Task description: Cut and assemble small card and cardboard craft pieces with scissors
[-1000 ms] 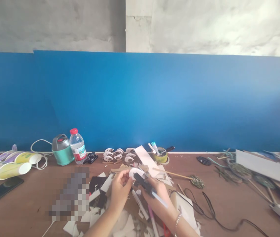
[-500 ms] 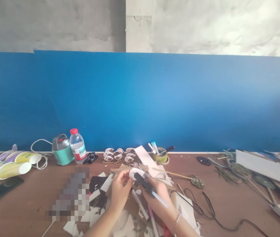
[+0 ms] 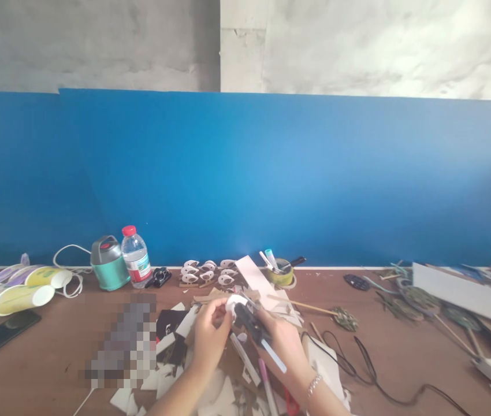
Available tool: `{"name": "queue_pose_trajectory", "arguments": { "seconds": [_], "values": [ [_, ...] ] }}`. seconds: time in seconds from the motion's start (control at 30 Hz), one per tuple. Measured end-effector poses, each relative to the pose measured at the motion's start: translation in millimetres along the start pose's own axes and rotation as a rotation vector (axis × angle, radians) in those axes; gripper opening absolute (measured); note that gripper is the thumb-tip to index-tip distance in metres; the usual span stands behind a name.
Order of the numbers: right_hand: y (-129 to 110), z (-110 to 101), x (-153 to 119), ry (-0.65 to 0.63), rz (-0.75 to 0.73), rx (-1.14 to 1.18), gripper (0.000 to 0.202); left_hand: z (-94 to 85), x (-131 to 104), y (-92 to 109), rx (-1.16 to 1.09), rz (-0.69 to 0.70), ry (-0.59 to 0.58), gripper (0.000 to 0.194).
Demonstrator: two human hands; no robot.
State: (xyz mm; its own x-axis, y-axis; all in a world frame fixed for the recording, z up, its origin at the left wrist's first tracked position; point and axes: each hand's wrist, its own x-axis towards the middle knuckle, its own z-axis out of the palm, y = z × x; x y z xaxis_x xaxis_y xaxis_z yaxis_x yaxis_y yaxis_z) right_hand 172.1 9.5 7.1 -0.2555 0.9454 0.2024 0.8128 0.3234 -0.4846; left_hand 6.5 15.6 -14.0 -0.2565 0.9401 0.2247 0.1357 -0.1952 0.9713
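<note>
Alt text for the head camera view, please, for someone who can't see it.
Left hand pinches a small white piece while right hand holds a black tool against it, above paper scraps on a brown table before a blue panel.

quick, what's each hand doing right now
left hand: closed, fingers pinching a small white piece
right hand: closed around a black tool with a pale stick out its back

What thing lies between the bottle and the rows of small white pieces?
In the head view, a small black object lies between the bottle and the white pieces.
</note>
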Motion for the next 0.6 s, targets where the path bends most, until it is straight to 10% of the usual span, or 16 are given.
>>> {"name": "queue_pose_trajectory", "arguments": {
  "seconds": [0.27,0.6],
  "values": [
    [4,-29,4,-0.019,-0.008,-0.306,0.028,-3.5,2,-10,0.072,0.051,0.055,0.026],
    [109,-67,10,-0.156,0.381,-0.44,0.05,-9.2,18,-18,-0.317,-0.164,0.24,0.038]
  ]
}}
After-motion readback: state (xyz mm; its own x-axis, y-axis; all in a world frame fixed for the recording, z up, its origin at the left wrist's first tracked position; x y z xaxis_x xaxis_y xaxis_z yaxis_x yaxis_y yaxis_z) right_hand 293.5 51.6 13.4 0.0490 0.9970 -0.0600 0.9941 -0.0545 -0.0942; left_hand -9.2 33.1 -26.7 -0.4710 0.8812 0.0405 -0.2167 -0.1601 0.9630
